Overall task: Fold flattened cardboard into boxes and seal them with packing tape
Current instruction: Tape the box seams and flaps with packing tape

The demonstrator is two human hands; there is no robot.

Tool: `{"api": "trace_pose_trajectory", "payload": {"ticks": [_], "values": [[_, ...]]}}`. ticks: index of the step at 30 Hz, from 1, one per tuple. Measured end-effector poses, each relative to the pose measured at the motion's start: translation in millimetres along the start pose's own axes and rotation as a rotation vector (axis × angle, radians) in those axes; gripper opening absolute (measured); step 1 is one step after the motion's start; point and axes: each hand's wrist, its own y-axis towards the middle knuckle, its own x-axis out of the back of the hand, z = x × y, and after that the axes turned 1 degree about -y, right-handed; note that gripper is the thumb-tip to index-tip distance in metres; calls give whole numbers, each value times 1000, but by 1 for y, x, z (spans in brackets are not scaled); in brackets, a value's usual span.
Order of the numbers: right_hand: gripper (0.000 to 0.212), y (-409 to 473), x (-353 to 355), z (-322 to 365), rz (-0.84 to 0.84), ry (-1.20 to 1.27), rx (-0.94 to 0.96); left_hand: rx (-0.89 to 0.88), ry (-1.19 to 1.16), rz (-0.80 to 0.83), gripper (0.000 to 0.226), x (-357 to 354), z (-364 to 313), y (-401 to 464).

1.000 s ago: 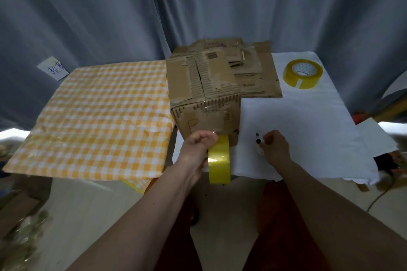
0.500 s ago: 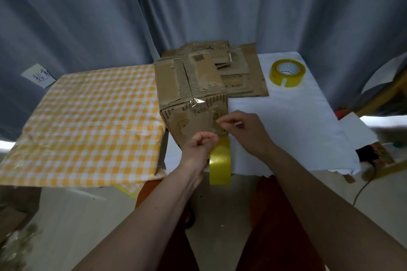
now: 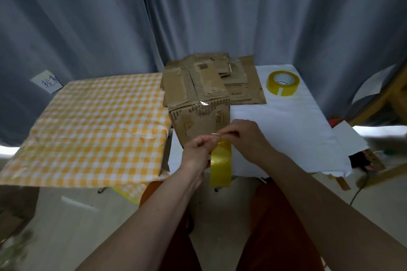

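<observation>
Fingers (image 3: 229, 133) of right hand (image 3: 246, 138) pinch tape end; left hand (image 3: 197, 152) grips tape roll (image 3: 221, 165) steady before folded box (image 3: 198, 112) on desk (image 3: 286, 130), likely for cutting strip.

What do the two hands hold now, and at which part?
The left hand grips the yellow tape roll at its top edge. The right hand pinches what looks like the loose tape end at the top of the roll.
</observation>
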Motion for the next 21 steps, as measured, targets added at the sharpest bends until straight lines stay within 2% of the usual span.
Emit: {"api": "trace_pose_trajectory", "payload": {"ticks": [4, 6, 7, 10, 12, 15, 17, 21], "values": [[14, 1, 6, 3, -17, 143, -140, -57, 37, -47, 5, 0, -3, -2], [15, 1, 11, 5, -29, 211, -201, -98, 67, -65, 10, -1, -5, -4], [17, 1, 13, 6, -30, 237, -215, -120, 70, -72, 15, -2, -6, -5], [22, 1, 17, 9, -38, 284, -208, -196, 31, -75, 48, -4, -8, -6], [24, 1, 20, 10, -41, 294, -191, -300, 109, -60, 54, -6, -8, -8], [25, 0, 24, 9, -42, 300, -174, -423, 255, -42, 45, -9, -6, -6], [25, -1, 27, 9, -40, 307, -158, -413, 285, -37, 35, -11, -6, -5], [24, -2, 33, 7, -3, 275, -68, -399, 316, -46, 31, -16, -7, -3]]}}
